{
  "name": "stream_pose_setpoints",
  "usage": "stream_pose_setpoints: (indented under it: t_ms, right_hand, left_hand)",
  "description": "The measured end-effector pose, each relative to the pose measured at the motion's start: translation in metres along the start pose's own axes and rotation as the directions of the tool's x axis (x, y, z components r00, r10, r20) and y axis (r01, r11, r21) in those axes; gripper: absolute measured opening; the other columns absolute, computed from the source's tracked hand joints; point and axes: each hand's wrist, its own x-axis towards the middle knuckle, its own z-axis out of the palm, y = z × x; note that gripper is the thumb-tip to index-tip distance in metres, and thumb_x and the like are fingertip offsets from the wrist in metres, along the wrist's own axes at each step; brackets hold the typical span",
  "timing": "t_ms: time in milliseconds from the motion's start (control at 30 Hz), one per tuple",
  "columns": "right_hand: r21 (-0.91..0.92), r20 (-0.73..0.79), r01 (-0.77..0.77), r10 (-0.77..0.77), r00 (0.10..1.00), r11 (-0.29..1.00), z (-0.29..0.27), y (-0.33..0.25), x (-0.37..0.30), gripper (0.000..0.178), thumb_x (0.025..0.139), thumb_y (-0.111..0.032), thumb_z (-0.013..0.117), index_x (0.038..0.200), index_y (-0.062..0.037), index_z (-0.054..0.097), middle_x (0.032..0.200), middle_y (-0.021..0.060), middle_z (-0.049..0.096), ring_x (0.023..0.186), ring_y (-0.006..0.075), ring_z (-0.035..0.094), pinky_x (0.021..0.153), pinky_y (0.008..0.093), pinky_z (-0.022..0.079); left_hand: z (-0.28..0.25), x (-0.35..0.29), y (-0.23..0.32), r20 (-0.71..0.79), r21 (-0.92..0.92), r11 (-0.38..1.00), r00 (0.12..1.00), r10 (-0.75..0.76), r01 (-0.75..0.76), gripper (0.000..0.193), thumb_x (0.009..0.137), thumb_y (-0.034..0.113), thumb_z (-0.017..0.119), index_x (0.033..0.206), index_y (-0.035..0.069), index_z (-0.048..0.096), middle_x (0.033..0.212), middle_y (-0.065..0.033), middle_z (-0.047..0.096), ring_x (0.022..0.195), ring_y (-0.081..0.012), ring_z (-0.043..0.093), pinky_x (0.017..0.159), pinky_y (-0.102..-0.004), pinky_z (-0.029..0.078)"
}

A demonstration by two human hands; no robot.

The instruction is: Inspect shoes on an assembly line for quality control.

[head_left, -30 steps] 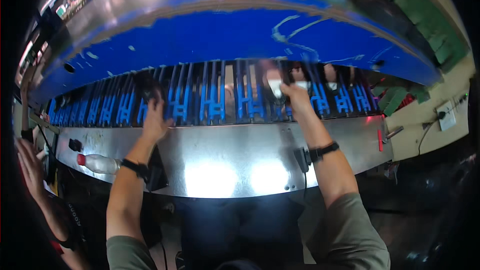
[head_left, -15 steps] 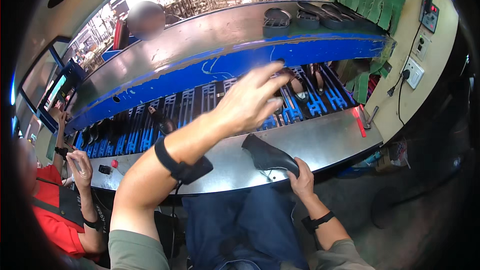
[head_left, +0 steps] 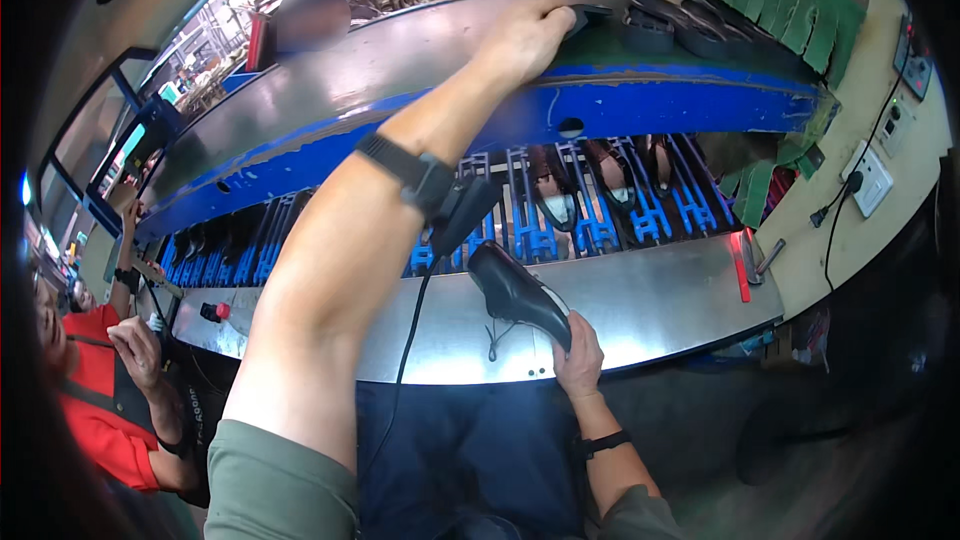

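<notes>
My right hand (head_left: 580,355) grips a black leather shoe (head_left: 522,295) by one end, just above the metal worktop (head_left: 650,285). A lace hangs in a loop from the shoe's side. Stretched up and forward, my left hand (head_left: 525,38) is on the raised shelf (head_left: 400,65), its fingers closed round a black shoe sole (head_left: 588,14). Most of that sole is hidden behind the hand. To the right of it on the shelf lie several more black soles (head_left: 700,22).
Between shelf and worktop runs a conveyor with blue racks (head_left: 595,230), carrying shoes (head_left: 610,175). A hammer (head_left: 765,258) and a red strip (head_left: 741,265) lie at the worktop's right end. A cable hangs from my left forearm. At left sits a co-worker in red (head_left: 95,390).
My left hand has moved from above the conveyor up to the shelf and closed on a sole there. The right hand still holds the shoe, now tilted somewhat more steeply.
</notes>
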Motion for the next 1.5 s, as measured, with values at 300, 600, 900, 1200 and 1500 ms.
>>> stream_pose_setpoints:
  t_ms: [300,600,900,1200,1500]
  right_hand:
    - [0.012,0.072,0.013,-0.014,0.997,1.0,0.011,0.007,0.0,0.059,0.076,-0.003,0.072,0.131,0.0008,0.052,0.116,0.0265,0.06,0.106,0.0469,0.06,0.092,0.0486,0.05]
    - [0.218,0.24,-0.065,0.011,0.971,0.974,-0.108,-0.19,0.109,0.056,0.081,-0.012,0.076,0.13,-0.0003,0.051,0.104,0.0127,0.065,0.094,0.0232,0.065,0.089,0.0352,0.05]
    - [0.484,0.616,-0.611,0.252,0.746,0.626,-0.09,-0.206,-0.044,0.037,0.078,-0.016,0.076,0.108,-0.0003,0.061,0.094,0.0003,0.059,0.086,0.0102,0.055,0.079,0.024,0.045]
    - [0.455,0.87,-0.89,0.191,0.454,0.041,-0.096,-0.214,-0.109,0.069,0.09,-0.054,0.066,0.13,0.0018,0.054,0.113,0.0165,0.066,0.103,0.028,0.067,0.092,0.0412,0.055]
    - [0.23,0.971,-0.967,0.087,0.221,-0.106,-0.13,-0.187,-0.155,0.085,0.092,-0.064,0.055,0.139,0.0062,0.047,0.124,0.0262,0.063,0.107,0.0367,0.068,0.093,0.0484,0.057]
  left_hand:
    - [-0.099,-0.432,0.044,-0.221,0.265,0.948,0.945,0.24,-0.179,0.04,0.083,0.015,0.067,0.116,-0.005,0.063,0.126,-0.0236,0.063,0.119,-0.0427,0.059,0.106,-0.0532,0.043]
    - [-0.029,-0.688,0.011,0.18,0.114,0.937,0.921,-0.347,0.33,0.049,0.094,0.047,0.063,0.121,0.006,0.064,0.109,-0.0127,0.059,0.101,-0.0315,0.06,0.082,-0.0425,0.052]
    - [-0.026,-0.642,-0.164,-0.453,-0.212,0.722,0.588,-0.67,0.658,0.041,0.088,0.028,0.076,0.117,0.001,0.069,0.104,-0.0154,0.067,0.098,-0.0285,0.065,0.091,-0.0382,0.053]
    - [-0.107,-0.611,-0.128,0.316,-0.936,-0.319,0.753,-0.577,0.149,0.064,0.098,0.041,0.051,0.136,-0.01,0.052,0.136,-0.0283,0.057,0.125,-0.0375,0.058,0.105,-0.0521,0.048]
    - [-0.114,-0.595,-0.063,0.117,-0.992,-0.1,0.899,-0.421,0.083,0.085,0.101,0.069,0.022,0.143,-0.001,0.044,0.13,-0.0273,0.06,0.124,-0.0433,0.057,0.103,-0.058,0.049]
